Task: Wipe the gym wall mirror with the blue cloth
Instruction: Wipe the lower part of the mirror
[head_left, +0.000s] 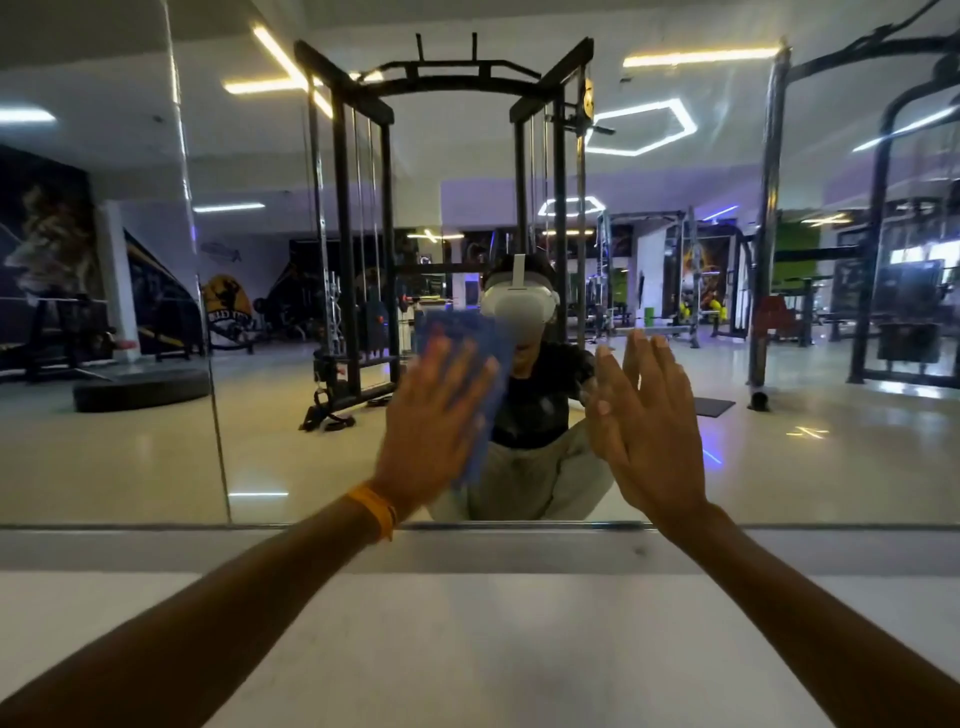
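Mirror (260, 441) mid-wipe: your flat left hand (436, 421) presses the cloth (462, 332) near its bottom edge, right hand (644, 421) open beside; upper glass likely remains.

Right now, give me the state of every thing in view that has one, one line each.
left hand, open, fingers spread, pressing the blue cloth flat on the mirror.
blue cloth, spread flat against the mirror under the left hand.
right hand, open, fingers straight, holding nothing, up by the mirror.
mirror, upright on the wall, cloth pressed on its lower part.
wristband, worn on the left wrist.
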